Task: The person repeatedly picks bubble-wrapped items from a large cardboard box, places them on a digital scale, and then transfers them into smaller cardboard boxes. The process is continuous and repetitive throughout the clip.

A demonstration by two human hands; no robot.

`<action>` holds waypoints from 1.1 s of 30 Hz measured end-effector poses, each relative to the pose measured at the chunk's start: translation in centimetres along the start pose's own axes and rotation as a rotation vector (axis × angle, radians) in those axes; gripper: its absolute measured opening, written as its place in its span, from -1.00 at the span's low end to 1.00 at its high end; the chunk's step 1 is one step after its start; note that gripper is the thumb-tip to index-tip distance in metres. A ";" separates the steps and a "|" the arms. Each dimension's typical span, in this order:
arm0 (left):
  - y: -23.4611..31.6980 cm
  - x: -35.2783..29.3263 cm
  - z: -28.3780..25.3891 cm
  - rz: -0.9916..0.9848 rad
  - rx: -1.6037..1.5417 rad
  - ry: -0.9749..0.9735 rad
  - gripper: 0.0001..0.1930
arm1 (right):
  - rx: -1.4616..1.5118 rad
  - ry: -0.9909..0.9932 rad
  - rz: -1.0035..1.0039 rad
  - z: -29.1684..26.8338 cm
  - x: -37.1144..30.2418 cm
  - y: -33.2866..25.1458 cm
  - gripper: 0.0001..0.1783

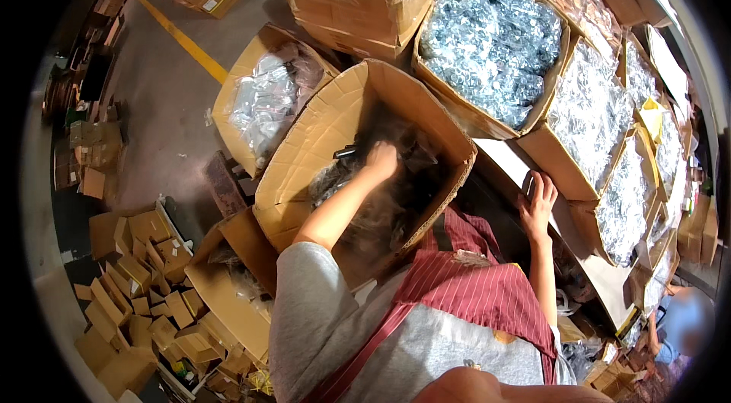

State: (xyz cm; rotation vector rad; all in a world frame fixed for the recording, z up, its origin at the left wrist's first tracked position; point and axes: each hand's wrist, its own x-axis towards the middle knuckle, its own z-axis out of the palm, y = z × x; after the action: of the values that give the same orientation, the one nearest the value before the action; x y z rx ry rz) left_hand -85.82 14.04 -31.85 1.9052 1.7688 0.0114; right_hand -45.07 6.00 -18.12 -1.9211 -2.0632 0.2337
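My left hand (pixel 383 160) is deep inside a large open cardboard box (pixel 304 136). Its fingers curl downward, closed and mostly hidden, among dark items and clear plastic bags (pixel 373 209). Just left of that hand is a small black object (pixel 345 152); I cannot tell whether the hand touches it. My right hand (pixel 538 203) rests on the edge of a white board (pixel 506 162) to the right of the box, its fingers apart and holding nothing I can see.
Behind the box, another carton (pixel 487 53) brims with bluish clear bags. A tall carton (pixel 346 19) and several bag-filled boxes (pixel 590 117) crowd the back and right. A smaller box (pixel 266 102) stands left. Flattened cartons (pixel 152 281) pile at lower left. A person (pixel 678 323) is at far right.
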 end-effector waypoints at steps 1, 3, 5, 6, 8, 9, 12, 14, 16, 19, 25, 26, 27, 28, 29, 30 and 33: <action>1.5 0.8 -1.0 -0.122 -0.114 -0.076 -0.72 | -0.017 0.002 -0.010 0.4 -0.1 -0.1 -0.28; 1.7 3.2 -0.2 -0.329 -0.552 -0.184 -0.65 | -0.049 0.001 -0.023 0.7 -0.1 -0.5 -0.23; 1.5 5.3 0.5 -0.399 -1.484 -0.206 -0.58 | -0.074 0.002 0.008 1.1 -0.2 -0.8 -0.21; 0.6 6.6 0.9 -0.400 -1.739 -0.167 -0.64 | -0.086 -0.001 0.017 1.1 -0.2 -1.0 -0.20; 0.8 6.2 0.6 -0.312 -1.995 0.090 -0.67 | -0.107 -0.016 0.031 1.2 -0.6 -1.0 -0.16; 2.1 5.5 -1.2 -0.390 -2.166 0.259 -0.68 | -0.117 -0.018 0.042 1.4 -0.8 -1.1 -0.15; -0.5 4.4 3.3 -0.429 -1.967 0.254 -0.72 | -0.142 -0.018 0.042 1.5 -0.7 -1.4 -0.14; -3.8 5.4 10.0 -0.526 -1.847 0.252 -0.67 | -0.143 -0.019 0.040 1.7 -0.2 -1.4 -0.13; -4.6 4.0 13.3 -0.635 -0.654 0.265 -0.61 | -0.142 -0.019 0.048 2.1 0.0 -1.3 -0.14; -3.8 2.0 14.0 -0.545 -0.423 0.143 -0.56 | -0.161 -0.005 0.050 2.7 -0.5 -1.5 -0.14; 0.5 0.1 15.4 -0.471 -0.173 0.343 -0.33 | -0.207 0.003 0.093 3.0 -0.6 -1.6 -0.15; 0.8 0.4 15.5 -0.443 -0.152 0.345 -0.31 | -0.207 0.006 0.100 3.2 -0.6 -1.7 -0.14; 1.4 1.0 15.6 -0.512 -0.126 0.330 -0.29 | -0.226 -0.002 0.118 3.3 -0.7 -1.8 -0.14; 1.9 1.7 15.6 -0.581 -0.098 0.315 -0.27 | -0.235 -0.003 0.122 3.4 -0.8 -1.9 -0.13; 2.6 2.4 14.8 -0.649 -0.071 0.298 -0.25 | -0.242 -0.003 0.125 3.5 -0.9 -2.0 -0.13; 0.3 4.1 17.8 -0.684 -0.152 0.205 -0.22 | -0.248 -0.006 0.123 3.1 -0.8 -2.4 -0.13; -3.7 7.0 20.6 -0.718 -0.177 0.013 -0.20 | -0.267 -0.003 0.089 4.1 1.0 -2.4 -0.11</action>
State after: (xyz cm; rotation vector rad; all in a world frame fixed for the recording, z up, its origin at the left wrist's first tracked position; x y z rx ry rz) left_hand -80.94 12.86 -53.31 1.0716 2.2750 -0.0762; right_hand -48.80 7.17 -21.09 -2.1689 -2.1022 -0.0219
